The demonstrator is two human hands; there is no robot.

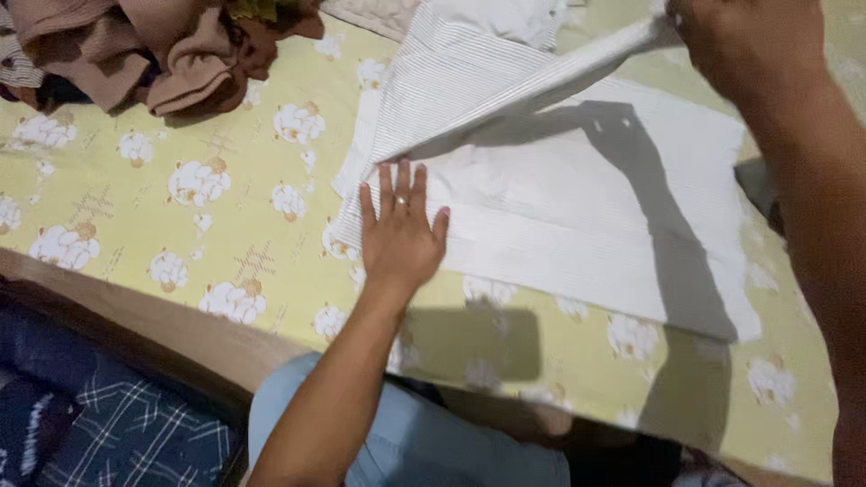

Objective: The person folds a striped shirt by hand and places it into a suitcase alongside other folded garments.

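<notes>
1. The left hand (400,236) is pressed flat on the white striped garment (577,225), fingers spread, palm down. It isn't gripping anything, just pinning the cloth near its left end, close to the near edge of the bed. There's a ring on one finger.

2. The right hand (744,41) is up by the far right corner of the view, clenched on a fold of that same garment. It has the flap pulled up off the bed, so the cloth runs in a taut slanted line from that hand down toward the left end of the garment.

3. The garment itself sits on the right half of the bed, mostly flat, with fine grey stripes on white. The lifted flap throws a dark shadow across the flat part underneath.

4. The bed has a yellow sheet (180,207) with white flower prints all over it.

5. At the far left corner of the bed is a heap of brown and tan clothes (153,50), well apart from both hands.

6. A pale quilted piece (370,16) peeks out at the far edge, just beside the top of the white garment.

7. Below the near edge you can see the person's light blue trousers (433,433), and further left a dark blue checked cloth (117,424) down low.
</notes>
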